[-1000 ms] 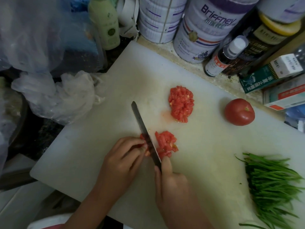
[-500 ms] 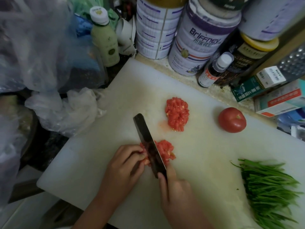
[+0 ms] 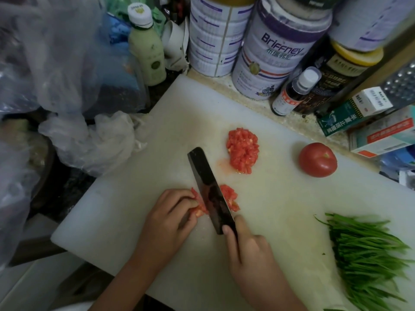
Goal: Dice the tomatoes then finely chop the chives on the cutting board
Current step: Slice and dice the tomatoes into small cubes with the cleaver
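On the white cutting board (image 3: 265, 221) my right hand (image 3: 251, 257) grips the handle of a dark knife (image 3: 208, 189), its blade tilted flat side up. My left hand (image 3: 170, 221) holds a piece of tomato (image 3: 198, 206) with curled fingertips, just left of the blade. Small cut tomato bits (image 3: 230, 197) lie right of the blade. A pile of diced tomato (image 3: 242, 150) sits farther back. A whole tomato (image 3: 317, 162) stands at the right. A bunch of green chives (image 3: 363, 254) lies at the board's near right.
Tins (image 3: 271, 55), bottles (image 3: 294, 93) and small boxes (image 3: 350, 113) line the counter behind the board. A pale green bottle (image 3: 147, 43) and crumpled plastic bags (image 3: 89, 140) crowd the left side. A metal grater (image 3: 402, 84) stands at the far right.
The knife blade has tilted, showing its broad flat side, and shifted slightly over the cut bits. My left hand stays on the tomato piece. The camera view moved back a little.
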The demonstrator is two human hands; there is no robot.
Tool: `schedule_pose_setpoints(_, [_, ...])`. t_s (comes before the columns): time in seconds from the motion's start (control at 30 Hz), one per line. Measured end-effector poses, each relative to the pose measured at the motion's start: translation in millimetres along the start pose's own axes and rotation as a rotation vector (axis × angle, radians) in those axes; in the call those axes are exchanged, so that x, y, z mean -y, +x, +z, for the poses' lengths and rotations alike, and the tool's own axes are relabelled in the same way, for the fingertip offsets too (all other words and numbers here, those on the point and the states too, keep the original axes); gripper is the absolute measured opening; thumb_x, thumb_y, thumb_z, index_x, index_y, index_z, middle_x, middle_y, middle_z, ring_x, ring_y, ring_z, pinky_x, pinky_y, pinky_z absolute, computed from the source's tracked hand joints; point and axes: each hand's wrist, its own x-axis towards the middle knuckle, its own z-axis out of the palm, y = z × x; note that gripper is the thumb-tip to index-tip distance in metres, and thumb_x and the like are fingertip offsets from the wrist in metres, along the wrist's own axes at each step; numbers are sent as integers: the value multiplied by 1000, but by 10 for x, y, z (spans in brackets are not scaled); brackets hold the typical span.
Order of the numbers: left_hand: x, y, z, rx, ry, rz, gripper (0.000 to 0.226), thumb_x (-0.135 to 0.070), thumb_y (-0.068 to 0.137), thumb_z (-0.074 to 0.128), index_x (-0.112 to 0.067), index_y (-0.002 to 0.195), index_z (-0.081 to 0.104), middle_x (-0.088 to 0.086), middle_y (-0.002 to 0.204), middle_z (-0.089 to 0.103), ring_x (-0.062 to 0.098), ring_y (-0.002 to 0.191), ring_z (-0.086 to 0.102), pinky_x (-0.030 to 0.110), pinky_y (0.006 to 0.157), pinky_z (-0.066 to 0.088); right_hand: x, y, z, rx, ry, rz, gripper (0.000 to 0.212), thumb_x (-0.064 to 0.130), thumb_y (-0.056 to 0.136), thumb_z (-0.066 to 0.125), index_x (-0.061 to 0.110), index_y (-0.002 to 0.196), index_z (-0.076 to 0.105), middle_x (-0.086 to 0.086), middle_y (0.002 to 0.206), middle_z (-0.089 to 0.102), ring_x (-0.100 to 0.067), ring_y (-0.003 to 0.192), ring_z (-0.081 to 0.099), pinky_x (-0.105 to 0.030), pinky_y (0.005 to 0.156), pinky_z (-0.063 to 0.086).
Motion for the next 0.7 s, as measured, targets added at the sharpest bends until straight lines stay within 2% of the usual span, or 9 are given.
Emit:
schedule_pose_setpoints(0.03, [-2,1,2,0,4,2,14,-12,86,61,-3,87,71,4,97,65,17,93,59,19,91,44,0,43,-14,-7,12,-5,47,44,98,26,22,138,35,0,66,53,-28,79,60,-36,69,40])
schedule_pose_setpoints(0.1, [-10,1,2,2,5,-6,14,-14,87,61,-4,87,71,4,96,65,18,92,59,21,89,45,-10,111,-57,-45,80,-52,40,42,97,32,25,133,39,2,60,51,-22,65,57,-33,63,41])
schedule_pose_setpoints(0.2, [-13,0,-1,3,0,-18,16,-15,87,60,-4,87,71,3,97,64,18,92,59,20,89,44,-35,119,-155,-84,178,-74,9,46,93,34,41,98,41,4,49,41,-15,50,46,-21,47,32])
schedule_pose_setpoints(0.27, [-11,-3,-7,1,-14,-29,16,-14,87,59,-4,87,71,3,97,63,18,93,58,20,90,44,-62,80,-197,-68,224,-51,7,49,91,35,47,85,36,5,51,39,-11,46,39,-16,46,28])
schedule_pose_setpoints(0.33, [-15,-6,-17,11,-35,-41,16,-15,86,58,-4,89,70,2,99,61,17,94,58,18,92,42,-105,36,-204,-42,210,-27,10,54,88,33,44,86,36,3,53,39,-10,47,38,-15,46,26])
schedule_pose_setpoints(0.5, [-36,-18,-25,75,-6,-29,16,-16,83,60,-6,94,67,3,102,57,19,97,56,17,93,39,-129,-57,-44,-53,59,-45,49,67,86,21,30,110,43,4,53,38,-20,52,43,-25,49,27])
schedule_pose_setpoints(0.57, [-42,-16,-20,90,8,-37,14,-18,85,63,-7,93,67,3,101,56,19,96,55,18,91,40,-122,-63,24,-62,26,-89,44,57,92,25,24,110,48,12,47,31,-24,57,47,-30,48,25])
schedule_pose_setpoints(0.63, [-45,-12,0,83,31,-44,12,-18,86,63,-8,92,67,2,100,56,19,95,54,17,89,39,-75,-52,50,-50,4,-103,33,52,91,29,27,106,43,13,44,27,-25,57,50,-30,48,25])
schedule_pose_setpoints(0.7, [-65,-2,41,61,58,-54,12,-16,85,61,-8,91,68,2,99,56,21,92,54,20,85,41,-30,-30,65,30,-2,-75,39,48,90,26,25,115,43,7,48,41,-27,56,55,-32,52,29])
